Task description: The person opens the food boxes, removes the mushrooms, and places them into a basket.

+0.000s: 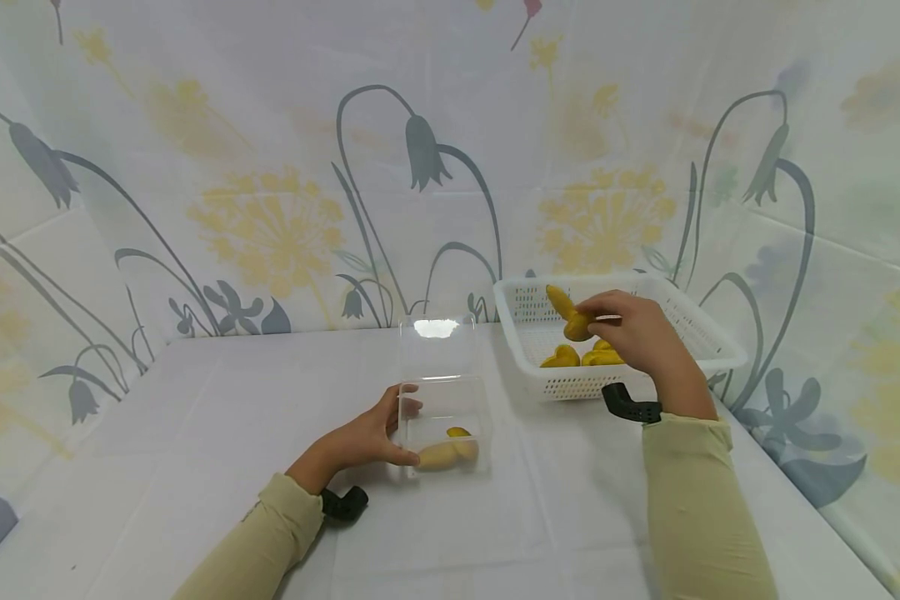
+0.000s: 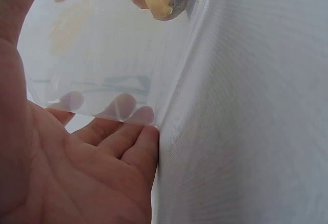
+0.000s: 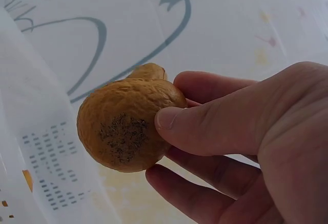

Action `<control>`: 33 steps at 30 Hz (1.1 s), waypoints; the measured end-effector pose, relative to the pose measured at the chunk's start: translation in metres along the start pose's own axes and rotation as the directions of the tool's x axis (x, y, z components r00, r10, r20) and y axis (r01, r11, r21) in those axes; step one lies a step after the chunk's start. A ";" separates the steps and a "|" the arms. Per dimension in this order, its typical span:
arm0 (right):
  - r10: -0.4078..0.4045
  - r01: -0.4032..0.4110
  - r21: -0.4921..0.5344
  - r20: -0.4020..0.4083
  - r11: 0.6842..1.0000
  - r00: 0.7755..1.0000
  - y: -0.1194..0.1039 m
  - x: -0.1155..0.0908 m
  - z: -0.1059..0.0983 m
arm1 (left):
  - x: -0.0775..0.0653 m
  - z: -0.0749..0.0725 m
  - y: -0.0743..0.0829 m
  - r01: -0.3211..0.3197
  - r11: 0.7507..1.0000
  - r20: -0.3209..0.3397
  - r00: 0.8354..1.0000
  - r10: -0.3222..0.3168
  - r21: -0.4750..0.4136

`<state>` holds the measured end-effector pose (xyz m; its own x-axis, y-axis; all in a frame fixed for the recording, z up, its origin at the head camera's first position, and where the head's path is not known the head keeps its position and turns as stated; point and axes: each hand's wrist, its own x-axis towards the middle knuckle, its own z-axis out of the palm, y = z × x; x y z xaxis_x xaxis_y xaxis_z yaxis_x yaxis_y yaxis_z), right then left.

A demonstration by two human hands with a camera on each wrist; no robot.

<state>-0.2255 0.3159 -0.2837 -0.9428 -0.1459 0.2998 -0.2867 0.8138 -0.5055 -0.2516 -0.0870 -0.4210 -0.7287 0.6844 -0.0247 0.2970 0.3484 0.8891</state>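
My right hand (image 1: 637,333) pinches a yellow gourd (image 1: 561,302) between thumb and fingers, over the white basket (image 1: 551,385). In the right wrist view the thumb presses on its round end, near a dark rough patch. With its thumb at the near corner and fingers along the left side, my left hand (image 1: 375,429) holds a clear plastic box (image 1: 446,404). A yellow gourd (image 1: 438,456) lies inside the box, seen partly through its near wall. The left wrist view shows fingertips (image 2: 123,106) through the clear plastic.
The box's clear lid (image 1: 438,346) is raised at its far side. Several more yellow gourds (image 1: 561,357) lie in the basket, to the right of the box. A white cloth (image 1: 247,392) covers the table, and a flower-printed curtain (image 1: 450,167) hangs behind.
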 end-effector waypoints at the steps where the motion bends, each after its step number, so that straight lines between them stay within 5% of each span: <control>1: 0.008 -0.008 -0.005 0.000 1.000 1.000 0.002 0.000 -0.001 | 0.000 0.000 0.000 -0.001 1.000 -0.001 1.000 0.001 0.001; 15: 0.128 -0.129 -0.026 -0.019 0.991 0.992 0.029 -0.004 -0.010 | 0.000 0.000 0.001 0.001 1.000 -0.003 1.000 -0.001 0.005; 33: 0.305 -0.305 -0.003 -0.024 0.952 0.952 0.062 -0.007 -0.005 | 0.000 0.001 0.003 0.020 1.000 -0.001 1.000 -0.020 0.012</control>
<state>-0.2357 0.3697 -0.3131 -0.9809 0.1231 0.1505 0.0155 0.8211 -0.5706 -0.2504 -0.0853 -0.4189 -0.7350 0.6768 -0.0424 0.2896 0.3699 0.8828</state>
